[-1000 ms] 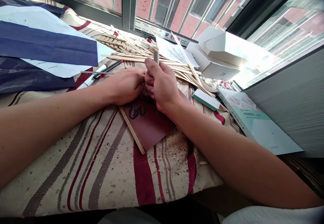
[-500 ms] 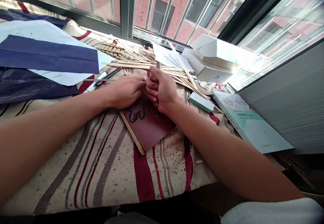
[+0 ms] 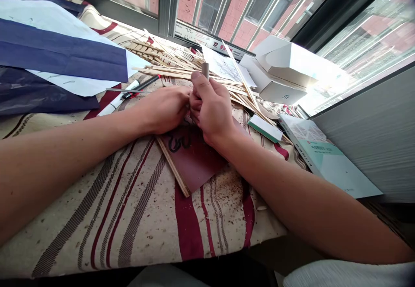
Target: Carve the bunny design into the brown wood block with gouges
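My right hand is wrapped round a chisel-like tool, whose round, pale handle sticks up above the thumb; its lower end is hidden. Pressed against it on the left is my left hand, fingers curled in and mostly out of sight; what they hold I cannot make out. Both hands are over a reddish-brown board with a light layered edge and black curved marks near the left hand. A thin grey rod runs left from behind my left wrist; whether it is held I cannot tell.
Thin wooden strips, a drawing and a white box lie towards the window. On the right are a green-and-white block and a book. Pens and dark blue sheets lie left. Crumbs dot the striped cloth.
The tool's handle now stands out further above my right hand, and its lower end, seen below the hand before, is covered. The whole view has shifted slightly.
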Tool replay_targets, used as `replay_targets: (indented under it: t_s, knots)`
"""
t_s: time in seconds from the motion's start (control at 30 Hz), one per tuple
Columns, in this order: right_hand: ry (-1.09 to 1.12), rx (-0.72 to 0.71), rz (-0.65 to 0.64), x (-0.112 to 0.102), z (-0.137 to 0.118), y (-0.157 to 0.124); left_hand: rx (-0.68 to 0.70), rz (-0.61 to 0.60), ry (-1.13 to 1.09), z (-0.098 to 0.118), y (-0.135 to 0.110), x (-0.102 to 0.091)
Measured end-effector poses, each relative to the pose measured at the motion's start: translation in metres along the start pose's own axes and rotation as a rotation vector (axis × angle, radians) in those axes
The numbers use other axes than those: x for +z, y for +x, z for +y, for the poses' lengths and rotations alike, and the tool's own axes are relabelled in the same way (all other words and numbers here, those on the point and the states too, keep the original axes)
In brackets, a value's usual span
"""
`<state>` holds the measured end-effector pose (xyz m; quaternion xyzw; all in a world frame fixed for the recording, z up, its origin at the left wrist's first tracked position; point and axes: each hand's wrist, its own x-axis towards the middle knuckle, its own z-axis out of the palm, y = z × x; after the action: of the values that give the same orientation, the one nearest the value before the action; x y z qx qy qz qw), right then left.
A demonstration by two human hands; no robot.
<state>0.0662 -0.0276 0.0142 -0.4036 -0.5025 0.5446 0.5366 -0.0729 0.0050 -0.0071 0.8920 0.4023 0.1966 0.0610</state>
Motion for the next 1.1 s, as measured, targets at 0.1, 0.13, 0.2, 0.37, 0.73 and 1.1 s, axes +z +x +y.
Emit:
replay_targets:
  t_s: [0.1, 0.13, 0.2, 0.37, 0.73, 1.1]
  knots:
    - [0.163, 0.058, 0.135, 0.004, -0.004, -0.001, 0.027, 0.009, -0.022, -0.003, 0.000, 0.002]
    - [0.217, 0.105, 0.149, 0.006, -0.005, -0.001, 0.033, 0.013, -0.032, -0.005, 0.000, 0.002]
    - [0.309, 0.192, 0.129, 0.007, -0.007, 0.000, 0.041, 0.025, -0.048, -0.008, -0.001, 0.002]
    - [0.323, 0.184, -0.023, -0.004, -0.012, -0.003, 0.092, -0.014, -0.044, -0.012, -0.001, -0.002]
    - [0.061, -0.075, -0.463, -0.031, -0.026, -0.008, 0.133, -0.118, 0.121, 0.005, 0.000, -0.013]
    - [0.093, 0.100, -0.445, -0.019, -0.034, -0.020, 0.248, -0.159, -0.106, 0.013, -0.005, -0.008]
